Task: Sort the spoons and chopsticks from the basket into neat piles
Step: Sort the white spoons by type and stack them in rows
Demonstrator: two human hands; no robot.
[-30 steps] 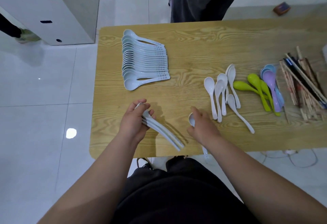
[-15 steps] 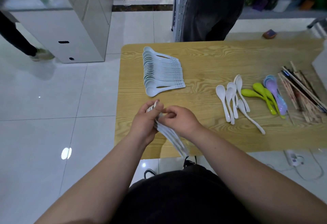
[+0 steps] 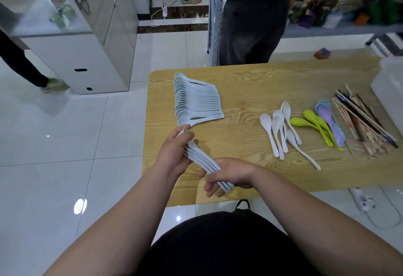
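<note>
Head view shows me a nested bundle of pale spoons (image 3: pixel 201 162) held off the table (image 3: pixel 250 84) near its front-left corner. My left hand (image 3: pixel 175 153) is clenched around the bowl end of the bundle, and my right hand (image 3: pixel 231 174) is wrapped around the handle ends, fingers loosely curled beneath.

I judge these spoons to be light, rigid plastic or melamine with a glossy, slippery finish. Nested like this they will tend to slide lengthwise against one another, so pinching both ends at once is the sensible hold. Squeezing across the stacked bowls should keep them locked together better than gripping only the thin handles.

Toward the back-left corner lies the long neat row of matching spoons (image 3: pixel 196 100), its nearest spoon just beside my left hand. Mid-table sit loose white spoons (image 3: pixel 280 127), then green spoons (image 3: pixel 314 123) and purple and blue spoons (image 3: pixel 329 121). The chopsticks (image 3: pixel 362 121) are heaped near the right edge, stiff, thin and apt to roll. A white container (image 3: pixel 390 84) stands at the back-right corner.
</note>
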